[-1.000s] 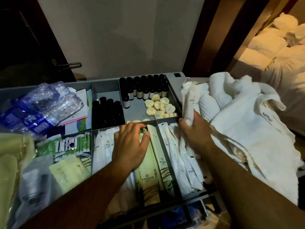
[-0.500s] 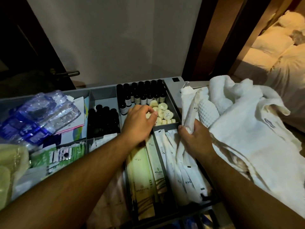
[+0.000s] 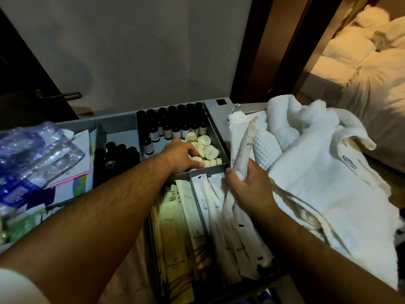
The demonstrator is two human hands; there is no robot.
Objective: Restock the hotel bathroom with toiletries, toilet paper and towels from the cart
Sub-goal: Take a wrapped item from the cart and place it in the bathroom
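- Head view: a grey plastic cart tray (image 3: 215,132) is split by thin upright walls into box-shaped compartments.
- The left hand (image 3: 184,156) reaches into the far right compartment. Its fingers are curled down among the round cream soaps (image 3: 209,150), small flat pucks in glossy wrap. Whether it has one pinched I cannot tell, as the palm hides it.
- Behind the soaps stand small dark bottles (image 3: 175,126), cylindrical, with pale labels and black caps.
- The right hand (image 3: 249,189) grips a bundle of long white paper sachets (image 3: 238,154), thumb and fingers wrapped round it. The bundle stands tilted at the tray's right edge, leaning on the white towels (image 3: 317,172).
- Those towels are heaped on the cart to the right of the tray, one waffle-woven, the others fluffy terry or flat cloth.
- Near compartments hold flat narrow packets lying lengthwise: pale green sachets (image 3: 175,227) and, just beside them past a divider, white slim sachets (image 3: 210,207).
- On the left lie clear water bottles (image 3: 32,154) in crinkled shrink-wrap.
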